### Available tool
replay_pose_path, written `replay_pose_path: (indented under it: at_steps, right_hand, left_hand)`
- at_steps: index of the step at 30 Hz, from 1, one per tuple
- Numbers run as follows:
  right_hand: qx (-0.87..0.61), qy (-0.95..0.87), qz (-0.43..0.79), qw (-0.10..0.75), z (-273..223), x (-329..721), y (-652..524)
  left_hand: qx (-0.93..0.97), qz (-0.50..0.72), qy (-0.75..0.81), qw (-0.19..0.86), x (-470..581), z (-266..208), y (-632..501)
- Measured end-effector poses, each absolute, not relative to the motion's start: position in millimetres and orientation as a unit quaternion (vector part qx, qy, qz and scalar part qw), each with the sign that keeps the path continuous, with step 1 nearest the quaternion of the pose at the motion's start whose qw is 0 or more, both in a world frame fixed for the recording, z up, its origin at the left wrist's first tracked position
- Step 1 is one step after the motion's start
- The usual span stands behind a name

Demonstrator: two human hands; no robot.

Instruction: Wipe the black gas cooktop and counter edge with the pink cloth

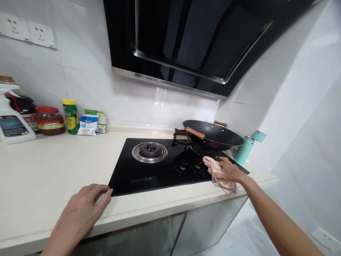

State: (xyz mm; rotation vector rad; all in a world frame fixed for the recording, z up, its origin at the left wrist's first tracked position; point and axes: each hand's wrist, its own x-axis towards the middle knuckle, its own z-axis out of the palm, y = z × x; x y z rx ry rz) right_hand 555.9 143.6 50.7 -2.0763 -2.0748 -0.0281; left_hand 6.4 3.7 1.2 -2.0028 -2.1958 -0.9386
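Note:
My right hand (229,172) grips a crumpled pale pink cloth (216,172) over the front right part of the black glass gas stove (160,176). Part of the cloth hangs over the counter's front edge. Just behind it sits a black wok (215,135) with wooden handles, on the right burner. My left hand (85,201) rests on the pale countertop (53,170), fingertips at the stove's front left corner. It holds nothing, and its thumb is apart from the bent fingers. The left burner (150,152) is uncovered, and two control knobs (183,163) lie left of the cloth.
A turquoise bottle (244,149) stands right of the wok by the wall. Along the back left are a white spray bottle (13,117), a red-lidded jar (50,121), a green canister (70,116) and a blue-and-white packet (87,125). A black range hood (170,42) overhangs the stove.

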Motion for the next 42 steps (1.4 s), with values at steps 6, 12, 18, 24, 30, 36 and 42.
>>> replay_pose_path:
  at_steps: [6, 12, 18, 24, 30, 36, 42]
  right_hand:
    - [-0.713, -0.676, -0.015, 0.184, 22, 506, 144]
    - [-0.725, -0.656, -0.072, 0.197, 9, 475, 111]
    - [-0.629, -0.736, -0.085, 0.237, 9, 409, 72]
    - [-0.475, -0.832, -0.049, 0.282, 10, 304, 46]
    - [-0.285, -0.921, -0.051, 0.26, 7, 225, 22]
    - [-0.331, -0.916, -0.012, 0.227, 19, 268, 30]
    - [-0.58, -0.782, -0.022, 0.228, 24, 398, 53]
  left_hand:
    - [-0.646, -0.308, -0.698, 0.009, 7, 0, 0]
    - [-0.656, -0.301, -0.693, 0.01, 10, 3, 0]
    - [-0.662, -0.29, -0.691, 0.019, 15, 12, -4]
    - [-0.663, -0.289, -0.69, 0.026, 11, 9, -1]
    - [-0.649, -0.288, -0.704, 0.019, 0, 4, 7]
    - [-0.635, -0.279, -0.72, -0.001, -1, 9, 4]
    - [-0.628, -0.275, -0.728, -0.001, 3, 11, 0]
